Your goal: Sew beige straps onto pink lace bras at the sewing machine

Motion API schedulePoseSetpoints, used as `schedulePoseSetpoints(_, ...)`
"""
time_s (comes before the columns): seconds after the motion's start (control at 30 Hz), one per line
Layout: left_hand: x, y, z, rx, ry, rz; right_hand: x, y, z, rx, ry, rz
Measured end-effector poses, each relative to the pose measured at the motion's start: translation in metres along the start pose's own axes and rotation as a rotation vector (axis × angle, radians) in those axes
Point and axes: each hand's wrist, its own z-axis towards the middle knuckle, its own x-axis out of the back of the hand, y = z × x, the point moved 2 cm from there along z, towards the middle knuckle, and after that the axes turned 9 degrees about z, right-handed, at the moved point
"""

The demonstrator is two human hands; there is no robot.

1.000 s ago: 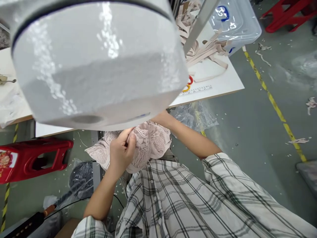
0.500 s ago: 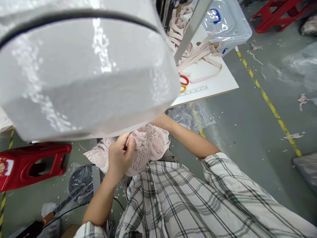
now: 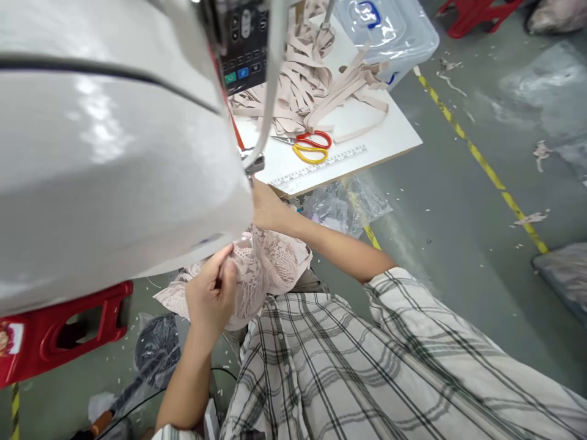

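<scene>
A: Where's the lace piece from where you stand?
B: The pale pink lace garment sits just in front of the person's middle, over the lap, bunched up beneath the near edge of that big white machine head. I can see rounded shapes in it, and a pointed end spreading out to the left.
A: And the left hand?
B: Thumb and forefinger are nearly together, with an edge of the lace pinched between their tips. The other fingers curl in towards the palm.
A: What about the right hand?
B: It reaches in from the right, at the near right corner of the machine, just beyond the lace. The machine covers its fingers, so I can't tell how far open they are or whether they have hold of anything.
A: What's on the white table past that hand?
B: Nearest is a clear ruler along the near edge, then scissors with one red handle and one yellow. Farther off there's a tangled heap of pale fabric strips. A dark control panel stands left of the heap, and a clear plastic box is at the far right.
A: And down on the floor?
B: A red stool over on the left, and a crumpled clear plastic bag near the table's near edge. Yellow striped tape runs along the floor to the right.
</scene>
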Motion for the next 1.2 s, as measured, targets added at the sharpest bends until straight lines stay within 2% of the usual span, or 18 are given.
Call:
schedulePoseSetpoints(0.23, 0.001, -0.004, 0.0, -0.099, 0.122, 0.097, 0.0, 0.001, -0.001, -0.001, 0.061, -0.009)
schedulePoseSetpoints(0.4, 0.001, -0.002, 0.0, -0.108, 0.18, 0.097, -0.002, 0.0, -0.001, 0.002, 0.065, 0.003)
schedulePoseSetpoints(0.77, -0.003, 0.0, 0.003, -0.199, 0.169, 0.072, 0.001, 0.001, -0.002, -0.023, 0.039, -0.043)
schedulePoseSetpoints(0.93, -0.006, -0.001, 0.002, -0.195, 0.183, 0.079, 0.001, 0.003, -0.004, 0.007, -0.004, -0.111)
schedulePoseSetpoints(1.1, -0.009, -0.012, -0.001, -0.133, 0.227, 0.126, 0.005, 0.0, -0.004, 0.02, 0.037, -0.029)
schedulePoseSetpoints(1.2, -0.01, -0.008, -0.005, -0.137, 0.347, 0.191, 0.007, -0.003, -0.005, 0.015, 0.054, 0.008)
